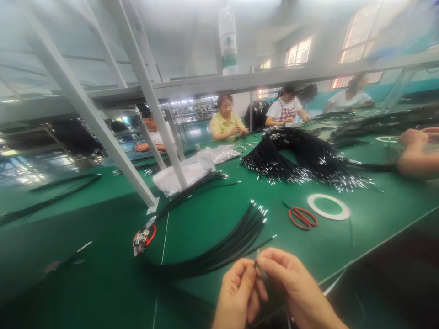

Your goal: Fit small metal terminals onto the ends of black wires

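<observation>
Close to the front edge of the bench, my left hand [240, 288] pinches the end of a thin black cable [256, 263] between thumb and fingers. My right hand [291, 276] is closed at the pale tip of that same cable, its thumb and forefinger touching it. The rest of this cable is hidden by the hands. Just beyond them lies a curved bundle of black cables [219, 244] with bare silvery ends pointing away to the right. Red-handled scissors [303, 218] and a roll of white tape [328, 207] lie past my right hand.
A large heap of black cables [291, 153] lies farther back on the green bench [206, 205]. Grey shelf posts [151, 91] rise at left, near white plastic bags [187, 169]. A bottle [227, 41] stands overhead. Another person's hands [418, 151] are at right; several people sit opposite.
</observation>
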The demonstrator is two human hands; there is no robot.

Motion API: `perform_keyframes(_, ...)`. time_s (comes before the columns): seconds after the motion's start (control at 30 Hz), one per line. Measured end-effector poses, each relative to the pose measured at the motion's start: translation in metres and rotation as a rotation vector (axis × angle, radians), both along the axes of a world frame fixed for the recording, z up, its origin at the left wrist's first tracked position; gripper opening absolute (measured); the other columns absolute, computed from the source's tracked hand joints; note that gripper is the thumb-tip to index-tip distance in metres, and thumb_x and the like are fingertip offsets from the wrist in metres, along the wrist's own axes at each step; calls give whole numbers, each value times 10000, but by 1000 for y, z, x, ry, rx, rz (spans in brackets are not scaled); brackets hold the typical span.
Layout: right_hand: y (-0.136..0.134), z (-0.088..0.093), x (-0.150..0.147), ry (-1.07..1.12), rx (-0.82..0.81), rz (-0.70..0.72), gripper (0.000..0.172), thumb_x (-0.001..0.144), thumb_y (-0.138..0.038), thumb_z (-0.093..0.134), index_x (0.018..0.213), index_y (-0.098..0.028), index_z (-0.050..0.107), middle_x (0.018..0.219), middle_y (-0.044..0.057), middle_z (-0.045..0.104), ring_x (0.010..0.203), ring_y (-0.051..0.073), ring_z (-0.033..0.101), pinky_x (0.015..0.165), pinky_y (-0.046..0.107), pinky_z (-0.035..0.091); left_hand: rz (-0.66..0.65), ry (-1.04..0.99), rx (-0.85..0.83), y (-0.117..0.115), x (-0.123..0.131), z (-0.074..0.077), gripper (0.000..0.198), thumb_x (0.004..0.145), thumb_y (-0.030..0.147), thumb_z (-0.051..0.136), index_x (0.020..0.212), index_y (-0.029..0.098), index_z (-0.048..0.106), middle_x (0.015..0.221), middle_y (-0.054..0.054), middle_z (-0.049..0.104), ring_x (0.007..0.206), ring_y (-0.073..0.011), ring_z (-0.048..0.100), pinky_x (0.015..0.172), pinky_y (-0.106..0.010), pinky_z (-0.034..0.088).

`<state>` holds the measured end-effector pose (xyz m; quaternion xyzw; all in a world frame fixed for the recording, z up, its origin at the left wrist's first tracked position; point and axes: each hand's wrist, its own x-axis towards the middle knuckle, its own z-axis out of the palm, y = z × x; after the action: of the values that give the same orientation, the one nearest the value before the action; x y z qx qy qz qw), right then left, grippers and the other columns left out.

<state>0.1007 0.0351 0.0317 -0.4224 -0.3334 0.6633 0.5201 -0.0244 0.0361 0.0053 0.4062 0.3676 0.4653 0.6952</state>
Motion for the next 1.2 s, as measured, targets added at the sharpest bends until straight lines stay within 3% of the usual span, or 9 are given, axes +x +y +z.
perform_keyframes(0.33,5,-14,-4,103,-68,32,399,704,-482,784,574,-178,561,420,-71,478,373,74,425,423,209,260,-37,-129,-69,5,0,-6,464,754,581,732,732,146,572,437,38,596,254,18,250,302,-141,102)
perform_keyframes(0.5,3,-9,-5,91,-44,-27,412,700,-498,795,602,-181,550,496,-80,456,416,57,362,437,205,257,-53,-127,-73,3,0,-4,461,753,578,735,726,150,565,437,41,597,254,17,242,292,-139,104)
perform_keyframes(0.67,2,2,5,-2,30,-120,424,681,-541,813,668,-170,607,490,-91,442,456,55,326,458,193,256,-71,-30,-69,2,1,0,488,756,620,703,759,152,564,449,46,590,260,9,259,289,-144,115)
perform_keyframes(0.77,1,4,11,-80,74,-107,425,690,-547,801,762,-156,652,493,-92,452,466,62,323,465,202,250,-104,40,-47,1,3,-1,502,756,649,679,762,164,547,443,55,571,265,2,266,294,-149,130)
perform_keyframes(0.93,-2,5,13,-183,116,-80,394,726,-531,758,709,-165,612,537,-78,458,505,84,323,474,219,270,-140,195,45,-7,3,2,528,770,710,599,805,189,523,474,44,563,293,-38,336,318,-172,190)
perform_keyframes(1.07,-6,10,16,-318,176,-91,380,739,-539,705,674,-181,594,640,-26,529,625,141,449,581,253,398,9,472,335,-16,8,5,341,914,516,539,900,184,618,579,10,597,393,-84,431,434,-218,316)
perform_keyframes(1.2,-12,11,23,-464,219,-120,325,763,-509,665,684,-198,619,658,-3,575,655,180,526,611,269,460,357,767,727,-19,20,-6,119,912,220,584,832,210,672,658,-34,672,548,-144,576,570,-252,356)
